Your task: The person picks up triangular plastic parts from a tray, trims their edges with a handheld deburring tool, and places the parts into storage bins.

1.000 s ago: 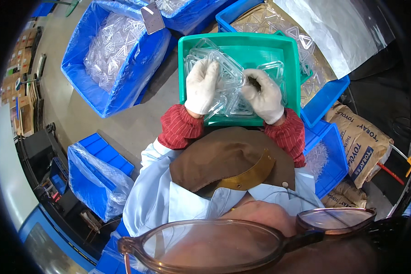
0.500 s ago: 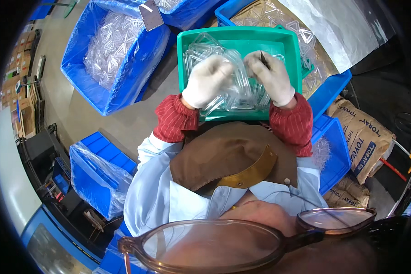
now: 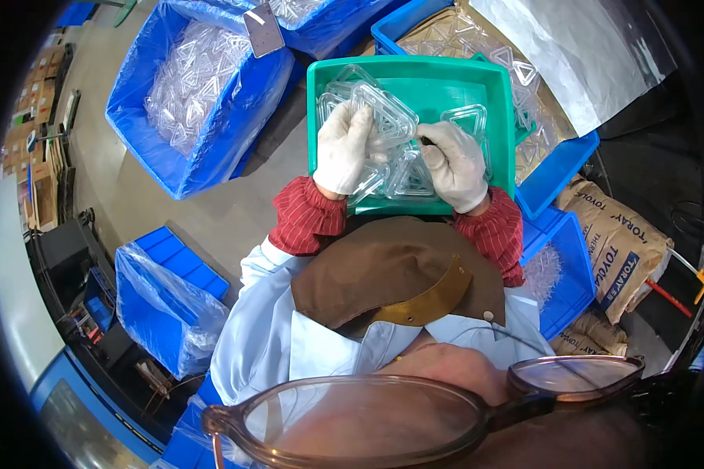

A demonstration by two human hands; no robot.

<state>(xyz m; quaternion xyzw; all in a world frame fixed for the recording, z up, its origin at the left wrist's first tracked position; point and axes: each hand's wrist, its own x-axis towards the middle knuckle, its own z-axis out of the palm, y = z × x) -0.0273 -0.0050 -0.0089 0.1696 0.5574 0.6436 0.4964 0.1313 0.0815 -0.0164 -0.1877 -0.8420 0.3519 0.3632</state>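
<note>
Loose triangles (image 3: 409, 175) along near edge of tub (image 3: 446, 87). Above tub's left half, left hand (image 3: 343, 150) pinches triangle (image 3: 390, 116); right hand (image 3: 457, 166) at its right corner, narrow grip on dark item (image 3: 425, 141), kind unclear. Triangle likely light, stiff, slick, brittle; hold outer edges. Past left edge, crate (image 3: 215, 152).

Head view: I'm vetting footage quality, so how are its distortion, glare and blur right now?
Head view: corners go black and straight edges bow; pale sheet shines at upper right; clear triangular pieces catch thin highlights; left hand and right hand show little motion blur; eyeglasses lens looks hazy.
</note>
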